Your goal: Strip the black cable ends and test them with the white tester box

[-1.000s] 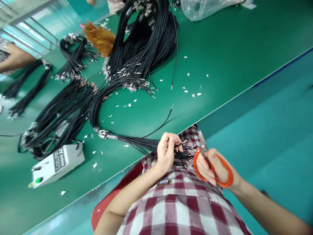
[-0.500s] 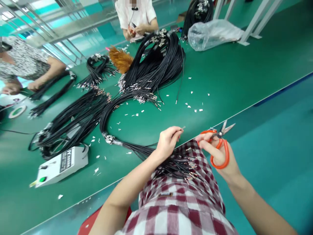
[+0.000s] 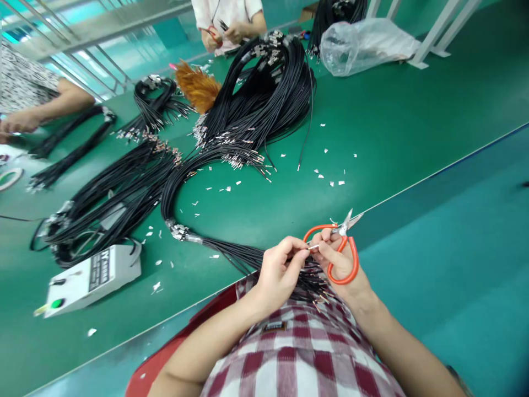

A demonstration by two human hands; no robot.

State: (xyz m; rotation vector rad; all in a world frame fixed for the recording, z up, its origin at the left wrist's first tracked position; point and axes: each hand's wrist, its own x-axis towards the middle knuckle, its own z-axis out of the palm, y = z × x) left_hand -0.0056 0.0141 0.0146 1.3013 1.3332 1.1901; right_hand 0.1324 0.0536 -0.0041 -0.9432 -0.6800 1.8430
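My left hand point(image 3: 283, 270) pinches a thin black cable near its pale tip point(image 3: 314, 247), just above my lap. Close against it, my right hand point(image 3: 336, 259) holds scissors point(image 3: 345, 234) with orange handles, their blades apart and pointing up and away. The thumb and a finger of that hand also meet the cable's tip. Below both hands, a bundle of black cables point(image 3: 235, 251) runs over the table edge onto my lap, its loose ends bare and coppery. A clear wrap and white tags point(image 3: 179, 230) gather this bundle on the table.
On the green table point(image 3: 392, 121) lie more black cable bundles point(image 3: 256, 105), a brown feather duster point(image 3: 198, 87), a white box with a green button point(image 3: 95, 278), a clear plastic bag point(image 3: 367, 47) and white scraps. Two co-workers sit opposite; one co-worker's hand point(image 3: 212, 39) holds red-handled scissors.
My right hand has moved left with the scissors and come up to the cable tip in my left hand. My left hand has dropped slightly. The view has shifted a little.
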